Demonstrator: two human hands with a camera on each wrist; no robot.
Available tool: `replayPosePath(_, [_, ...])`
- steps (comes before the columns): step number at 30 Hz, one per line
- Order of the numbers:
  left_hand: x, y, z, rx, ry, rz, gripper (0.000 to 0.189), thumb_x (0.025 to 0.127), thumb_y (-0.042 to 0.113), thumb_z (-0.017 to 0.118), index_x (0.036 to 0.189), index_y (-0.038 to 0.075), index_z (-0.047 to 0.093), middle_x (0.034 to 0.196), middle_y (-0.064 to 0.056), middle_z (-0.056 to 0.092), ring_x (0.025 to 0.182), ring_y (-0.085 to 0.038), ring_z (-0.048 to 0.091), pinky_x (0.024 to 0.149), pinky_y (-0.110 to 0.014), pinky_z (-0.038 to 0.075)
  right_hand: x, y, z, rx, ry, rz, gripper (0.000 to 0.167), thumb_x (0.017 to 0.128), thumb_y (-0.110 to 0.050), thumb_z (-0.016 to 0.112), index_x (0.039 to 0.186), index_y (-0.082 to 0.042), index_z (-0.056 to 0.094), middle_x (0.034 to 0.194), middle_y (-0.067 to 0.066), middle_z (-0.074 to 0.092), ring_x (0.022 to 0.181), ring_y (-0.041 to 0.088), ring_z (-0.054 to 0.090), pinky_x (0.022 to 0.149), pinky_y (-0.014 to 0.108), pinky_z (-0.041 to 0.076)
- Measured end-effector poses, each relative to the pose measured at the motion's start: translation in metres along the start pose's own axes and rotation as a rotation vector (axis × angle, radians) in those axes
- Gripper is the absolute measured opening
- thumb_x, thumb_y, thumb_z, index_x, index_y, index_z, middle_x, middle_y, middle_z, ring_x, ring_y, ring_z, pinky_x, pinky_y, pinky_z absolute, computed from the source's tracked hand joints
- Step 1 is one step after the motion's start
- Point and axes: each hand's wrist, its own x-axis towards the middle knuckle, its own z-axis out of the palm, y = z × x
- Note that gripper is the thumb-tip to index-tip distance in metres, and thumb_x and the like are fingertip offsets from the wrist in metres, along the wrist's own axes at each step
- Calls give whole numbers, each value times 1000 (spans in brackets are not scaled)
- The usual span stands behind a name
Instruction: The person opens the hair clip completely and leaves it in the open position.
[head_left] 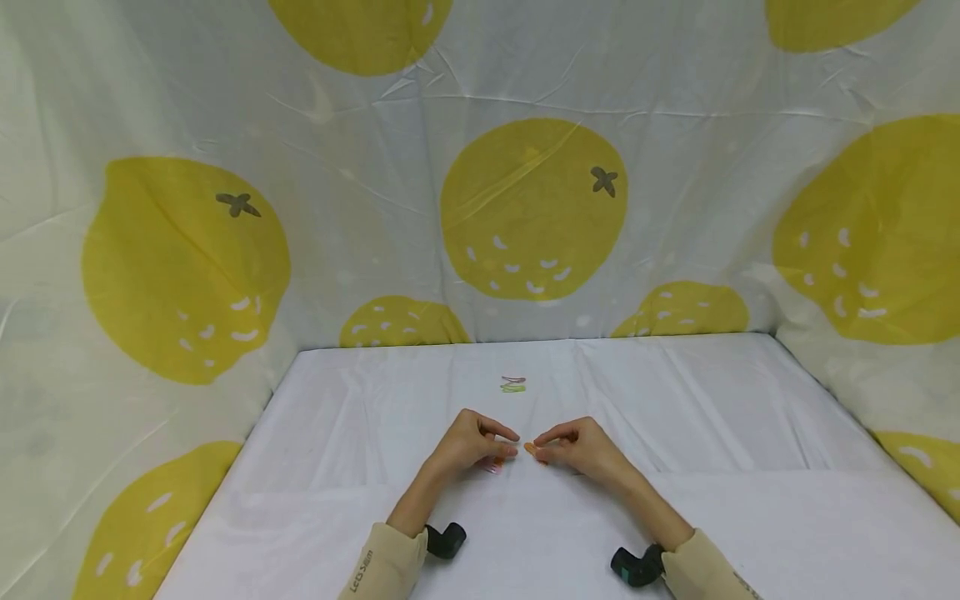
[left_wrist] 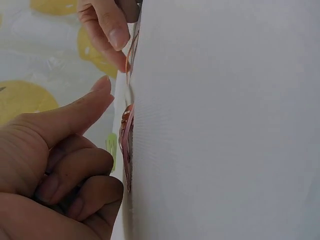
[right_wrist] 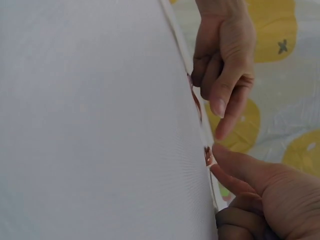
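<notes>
My right hand pinches a small orange clip between thumb and forefinger, low over the white cloth. Its exact kind is too small to tell; part of it shows at the fingertips in the right wrist view. Facing it, my left hand has thumb and forefinger stretched out, the other fingers curled in, and nothing visible in between. Beneath the left hand lie pink and orange clips, partly covered by its fingers. Farther back on the cloth are a pink clip and green clips.
A white cloth with creases covers the table. Lemon-printed curtains close off the back and both sides. Black wrist devices sit by the sleeves.
</notes>
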Motion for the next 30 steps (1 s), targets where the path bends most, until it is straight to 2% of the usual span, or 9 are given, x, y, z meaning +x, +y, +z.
replayPosePath(4, [0,-2,0,11,-2,1,19,81,7,87,98,1,83,56,3,57,55,-5,57,51,-18,44,0,0,1,-39,16,37,13,77,-17,91,85,-12,82,53,-8,37,52,6,28,49,20,24])
replayPosePath(8, [-1,-2,1,20,-9,0,19,81,6,87,98,1,83,58,4,59,56,-5,57,52,-18,43,0,0,1,-64,13,33,8,81,-17,88,82,-12,82,52,-8,43,52,5,31,50,20,27])
replayPosePath(16, [-2,2,1,41,-12,33,13,82,12,87,91,4,84,60,-3,65,52,-7,52,50,-20,41,-2,-3,-1,-35,-22,-7,13,88,-22,83,89,-9,83,57,-9,49,56,3,34,53,19,31])
replayPosePath(20, [-1,2,1,50,-5,46,11,84,13,86,88,3,84,62,-7,68,53,-7,53,50,-20,42,-2,-4,-2,12,-34,-7,15,91,-21,80,95,-7,82,56,-9,46,54,3,33,51,19,29])
replayPosePath(23, [-1,2,0,16,-13,20,11,87,13,83,90,3,83,63,-6,67,53,-8,54,50,-20,43,-1,-4,-1,57,-13,-10,16,91,-22,80,98,-8,82,56,-9,42,53,3,32,50,19,26])
replayPosePath(26, [-1,3,-3,-31,-18,-16,10,90,11,78,94,3,82,66,-4,69,55,-9,57,51,-20,46,0,-4,-1,84,40,-52,16,89,-24,82,99,-11,82,57,-8,40,53,3,33,50,18,26])
replayPosePath(30, [2,4,-7,-65,12,-20,13,89,7,76,98,-1,81,81,-1,74,72,-8,57,56,-18,41,0,-6,-1,80,110,-157,19,88,-23,84,103,-12,82,57,-6,35,53,2,31,50,18,27])
